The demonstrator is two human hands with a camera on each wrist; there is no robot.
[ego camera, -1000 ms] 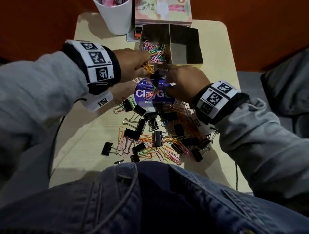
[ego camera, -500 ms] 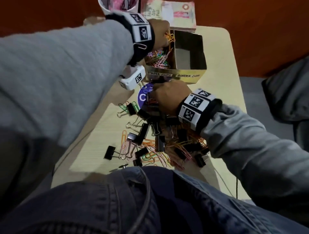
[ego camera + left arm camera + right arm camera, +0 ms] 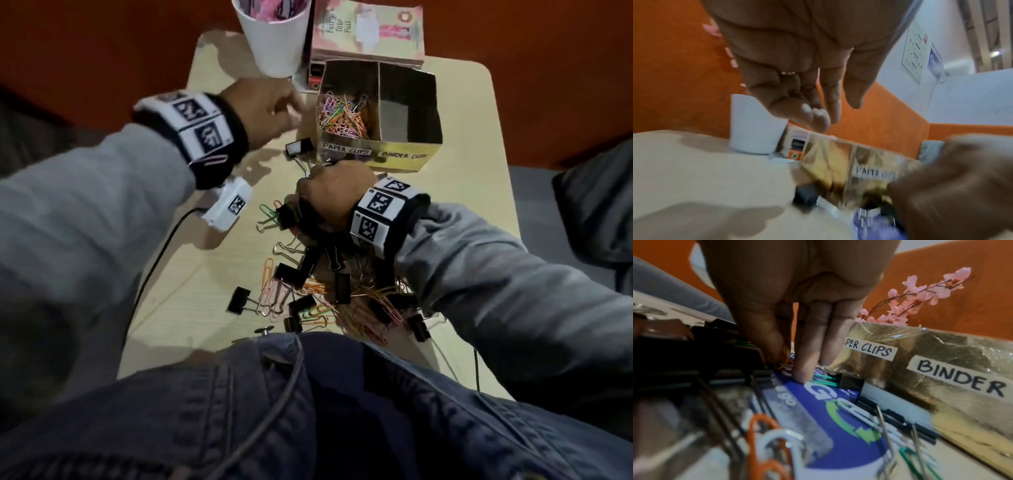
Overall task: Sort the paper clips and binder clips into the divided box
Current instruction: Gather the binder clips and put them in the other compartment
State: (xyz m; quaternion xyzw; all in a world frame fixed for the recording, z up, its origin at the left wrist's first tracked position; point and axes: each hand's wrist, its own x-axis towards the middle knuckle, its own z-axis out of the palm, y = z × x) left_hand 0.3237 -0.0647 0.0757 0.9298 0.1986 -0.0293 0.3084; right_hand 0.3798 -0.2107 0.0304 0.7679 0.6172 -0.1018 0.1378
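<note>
The gold divided box [image 3: 404,156] stands at the back of the table, labelled PAPER CLIPS and BINDER CLIPS. Its left compartment holds coloured paper clips [image 3: 342,116]; the right compartment [image 3: 407,113] shows none. My left hand [image 3: 287,102] hovers just left of the box, and in the left wrist view this left hand [image 3: 828,113] is loosely curled and empty. Just in front of the box my right hand [image 3: 329,185] reaches down onto the mixed pile [image 3: 325,284]. Seen from its own wrist, the right hand [image 3: 791,368] pinches an orange paper clip [image 3: 782,364] between thumb and fingers.
A white cup [image 3: 274,37] and a book [image 3: 368,32] stand behind the box. One binder clip [image 3: 299,147] lies by the box's left front corner. A blue round sticker [image 3: 818,410] lies under the clips. My denim lap covers the table's near edge.
My left hand, which carried orange clips over the paper clip compartment, has pulled back to the left of the box and is empty. The right hand stays at the top of the pile.
</note>
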